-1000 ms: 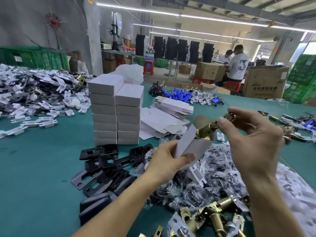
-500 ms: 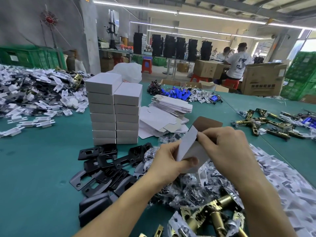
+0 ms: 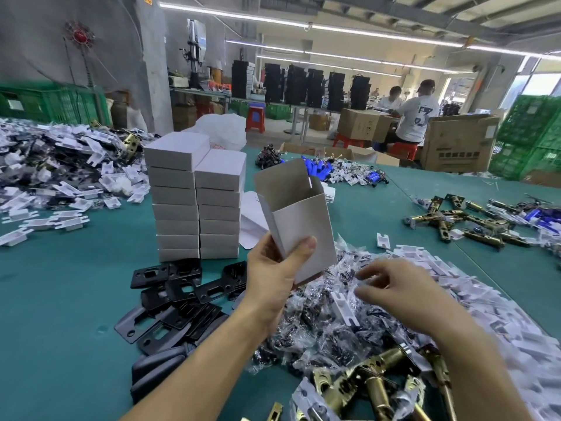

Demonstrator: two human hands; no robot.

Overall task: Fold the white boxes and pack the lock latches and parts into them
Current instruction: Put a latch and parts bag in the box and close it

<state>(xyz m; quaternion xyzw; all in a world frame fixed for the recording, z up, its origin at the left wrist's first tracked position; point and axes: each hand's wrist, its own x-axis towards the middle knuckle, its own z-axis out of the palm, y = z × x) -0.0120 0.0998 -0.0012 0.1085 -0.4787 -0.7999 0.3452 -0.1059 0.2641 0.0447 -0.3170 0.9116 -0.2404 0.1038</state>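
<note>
Now the left hand (image 3: 273, 278) grips the white box (image 3: 300, 220) near its bottom, thumb on the front wall, with the open mouth up, above the pile of bagged parts (image 3: 318, 323). The right hand (image 3: 403, 290) hovers over this pile, fingers apart and loosely bent, holding nothing visible. Better to pinch one bag only and not squeeze the box.

Shirt (image 3: 418, 124): I read a big "3" on the white back, far right.
Carton (image 3: 455, 138): dark print, far right, too small for me.
</note>
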